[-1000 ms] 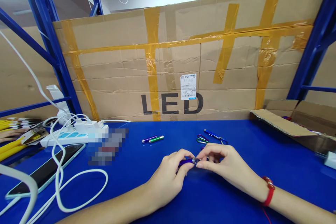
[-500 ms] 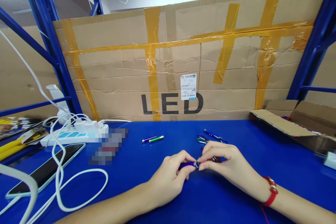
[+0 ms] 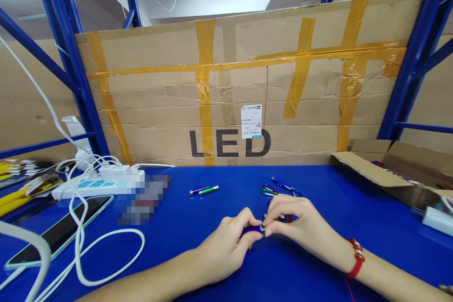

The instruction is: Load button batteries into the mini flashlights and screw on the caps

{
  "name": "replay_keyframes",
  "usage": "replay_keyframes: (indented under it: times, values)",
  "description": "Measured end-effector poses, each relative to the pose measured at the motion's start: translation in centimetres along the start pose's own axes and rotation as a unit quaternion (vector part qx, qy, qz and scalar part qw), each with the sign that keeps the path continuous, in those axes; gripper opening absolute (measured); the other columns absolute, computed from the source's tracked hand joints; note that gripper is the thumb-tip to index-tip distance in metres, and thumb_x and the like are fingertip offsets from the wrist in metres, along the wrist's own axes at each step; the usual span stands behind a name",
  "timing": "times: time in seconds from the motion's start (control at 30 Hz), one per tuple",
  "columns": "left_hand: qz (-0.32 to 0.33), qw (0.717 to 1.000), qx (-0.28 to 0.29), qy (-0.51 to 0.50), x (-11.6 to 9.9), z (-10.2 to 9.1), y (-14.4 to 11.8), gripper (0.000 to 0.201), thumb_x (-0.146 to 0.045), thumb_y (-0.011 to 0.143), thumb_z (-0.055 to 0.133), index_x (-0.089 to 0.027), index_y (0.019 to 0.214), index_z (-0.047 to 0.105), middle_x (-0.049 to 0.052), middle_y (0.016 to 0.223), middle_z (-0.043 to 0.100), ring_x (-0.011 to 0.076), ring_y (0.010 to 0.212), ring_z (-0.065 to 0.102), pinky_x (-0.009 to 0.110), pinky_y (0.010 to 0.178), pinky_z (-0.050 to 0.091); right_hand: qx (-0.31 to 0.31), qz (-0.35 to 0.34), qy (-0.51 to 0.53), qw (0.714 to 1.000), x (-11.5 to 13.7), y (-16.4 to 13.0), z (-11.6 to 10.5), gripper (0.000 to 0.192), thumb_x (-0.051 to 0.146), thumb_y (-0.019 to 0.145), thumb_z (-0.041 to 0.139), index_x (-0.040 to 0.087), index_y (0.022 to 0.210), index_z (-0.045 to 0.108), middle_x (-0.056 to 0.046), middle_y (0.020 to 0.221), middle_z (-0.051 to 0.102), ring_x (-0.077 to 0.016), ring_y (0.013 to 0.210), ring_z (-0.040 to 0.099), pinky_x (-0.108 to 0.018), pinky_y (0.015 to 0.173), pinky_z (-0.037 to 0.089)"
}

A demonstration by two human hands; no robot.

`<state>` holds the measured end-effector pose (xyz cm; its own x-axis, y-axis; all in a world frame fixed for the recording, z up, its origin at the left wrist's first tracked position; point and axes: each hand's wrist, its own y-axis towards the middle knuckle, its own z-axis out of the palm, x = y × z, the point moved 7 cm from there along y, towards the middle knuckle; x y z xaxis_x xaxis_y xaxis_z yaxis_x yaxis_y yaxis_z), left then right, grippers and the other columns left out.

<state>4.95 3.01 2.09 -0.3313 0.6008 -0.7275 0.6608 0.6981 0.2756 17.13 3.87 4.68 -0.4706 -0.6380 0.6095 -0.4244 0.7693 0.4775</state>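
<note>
My left hand (image 3: 226, 245) grips a small blue-purple flashlight (image 3: 252, 230) just above the blue table (image 3: 198, 264). My right hand (image 3: 300, 226) pinches its silver end with thumb and fingertips; a red bracelet (image 3: 355, 258) sits on that wrist. Most of the flashlight is hidden by my fingers. A purple and a green mini flashlight (image 3: 204, 190) lie side by side farther back. Coloured carabiner clips (image 3: 271, 190) and a blue flashlight (image 3: 283, 184) lie just beyond my right hand.
A taped cardboard wall marked LED (image 3: 230, 104) closes the back between blue rack posts (image 3: 74, 66). At left lie a white power strip (image 3: 88, 186) with plugs, looping white cables (image 3: 106, 255) and a phone (image 3: 60, 231). An open cardboard box (image 3: 396, 170) stands at right.
Both hands have kept hold of the flashlight and shifted slightly toward me and lower in view; the right fingers have moved around its silver end. The camera has tilted a little.
</note>
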Motion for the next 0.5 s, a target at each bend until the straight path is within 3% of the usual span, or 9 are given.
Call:
replay_keyframes:
  times: [0.2,0.5]
  values:
    - [0.015,0.999,-0.002,0.028,-0.2,0.0,-0.2,0.006,-0.021,0.088,0.042,-0.017,0.089,0.047,-0.002,0.068,0.052,0.0100,0.060,0.048,0.019,0.058,0.036,0.029,0.137,0.071,0.988,-1.5,-0.1,0.7,0.020,0.037,0.062,0.074,0.017,0.058,0.070,-0.002,0.061,0.061,-0.0123,0.060,0.048,-0.024,0.055,0.035]
    - [0.046,0.996,-0.028,0.068,-0.6,-0.2,-0.1,0.007,-0.020,0.087,0.045,-0.018,0.091,0.051,0.003,0.088,0.061,0.0133,0.078,0.056,0.022,0.075,0.042,0.067,0.181,0.140,0.971,-1.9,-0.5,1.3,0.020,0.034,0.061,0.072,0.014,0.060,0.069,-0.002,0.061,0.063,-0.0117,0.059,0.050,-0.023,0.057,0.038]
